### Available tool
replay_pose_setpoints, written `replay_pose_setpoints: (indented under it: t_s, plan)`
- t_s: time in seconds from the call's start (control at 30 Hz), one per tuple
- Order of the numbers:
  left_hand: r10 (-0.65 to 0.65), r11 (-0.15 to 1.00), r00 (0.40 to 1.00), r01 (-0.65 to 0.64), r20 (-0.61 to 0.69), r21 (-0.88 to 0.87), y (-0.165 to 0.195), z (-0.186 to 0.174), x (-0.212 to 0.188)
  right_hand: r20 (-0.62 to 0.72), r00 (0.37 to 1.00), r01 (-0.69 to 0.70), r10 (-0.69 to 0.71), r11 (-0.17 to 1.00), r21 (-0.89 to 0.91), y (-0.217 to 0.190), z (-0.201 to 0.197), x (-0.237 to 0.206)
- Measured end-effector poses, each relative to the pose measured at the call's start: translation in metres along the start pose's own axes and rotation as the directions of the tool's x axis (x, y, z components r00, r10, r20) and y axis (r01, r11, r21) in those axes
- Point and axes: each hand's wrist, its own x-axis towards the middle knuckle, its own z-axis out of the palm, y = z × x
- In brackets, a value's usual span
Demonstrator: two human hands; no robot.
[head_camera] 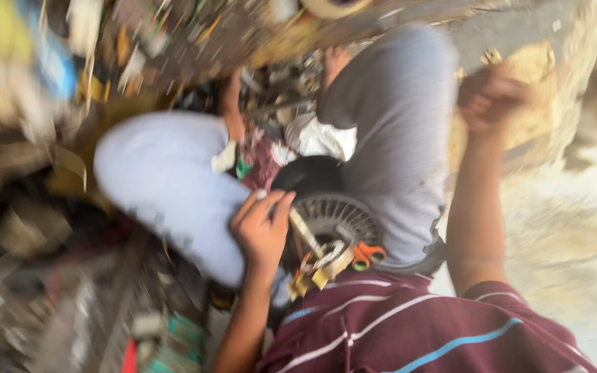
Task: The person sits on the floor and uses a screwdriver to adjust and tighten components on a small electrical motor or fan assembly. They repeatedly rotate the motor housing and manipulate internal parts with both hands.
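Left hand (pixel 262 231) on finned motor (pixel 333 221)

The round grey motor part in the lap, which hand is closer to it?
The left. The left hand rests right against the round slotted motor part, at its left edge. The right hand is raised far off, up and to the right, beyond the knee.
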Motion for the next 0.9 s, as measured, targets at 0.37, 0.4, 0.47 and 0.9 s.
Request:
replay_pose_setpoints:
  t_s: [0.37,0.4,0.47,0.9]
  plan:
    - [-0.164,0.980,0.986,0.165,-0.016,0.113,-0.034,0.018,-0.014,-0.351,0.662,-0.620,-0.662,-0.220,-0.754,-0.038,-0.092,0.090]
    - [-0.152,0.979,0.988,0.152,-0.010,0.134,-0.035,0.017,-0.013,-0.291,0.705,-0.599,-0.647,-0.324,-0.732,-0.040,-0.098,0.098]
    - [-0.130,0.975,0.991,0.130,-0.011,0.182,-0.036,0.016,-0.008,-0.285,0.752,-0.610,-0.595,-0.462,-0.644,-0.038,-0.111,0.114]
    - [-0.126,0.947,0.992,0.125,-0.018,0.295,-0.037,0.008,0.001,-0.250,0.906,-0.422,-0.341,-0.769,-0.480,-0.033,-0.184,0.170]
